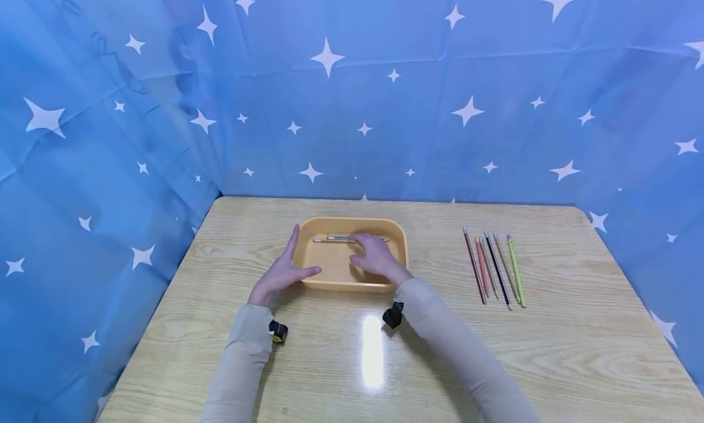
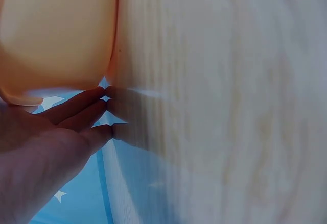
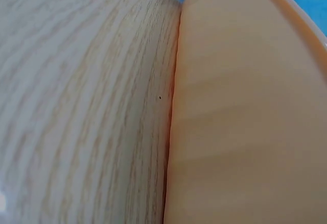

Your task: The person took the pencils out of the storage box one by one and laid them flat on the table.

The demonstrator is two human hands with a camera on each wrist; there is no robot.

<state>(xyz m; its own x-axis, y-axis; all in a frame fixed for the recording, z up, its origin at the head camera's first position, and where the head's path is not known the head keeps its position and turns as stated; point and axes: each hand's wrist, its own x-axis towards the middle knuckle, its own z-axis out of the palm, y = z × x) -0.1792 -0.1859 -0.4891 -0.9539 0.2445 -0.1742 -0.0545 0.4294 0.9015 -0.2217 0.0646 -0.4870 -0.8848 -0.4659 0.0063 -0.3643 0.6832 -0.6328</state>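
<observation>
In the head view a shallow tan plastic tray (image 1: 330, 284) stands on the table, with two slim pencils (image 1: 326, 240) lying side by side near its back wall. My left hand (image 1: 280, 273) is at the tray's left front corner. Its thumb reaches over the front rim and its straight fingers lie along the outside, fingertips down at the table in the left wrist view. My right hand (image 1: 376, 255) is inside the tray, its fingertips over the pencils and its thumb spread apart from them. It covers part of the pencils.
To the right, several pencils (image 1: 497, 267) in dark, red, brown and green lie roughly parallel on the wooden table (image 1: 594, 325). A blue curtain (image 1: 418, 123) with white stars surrounds the table's back and sides. Light glares off the tabletop in front of the tray.
</observation>
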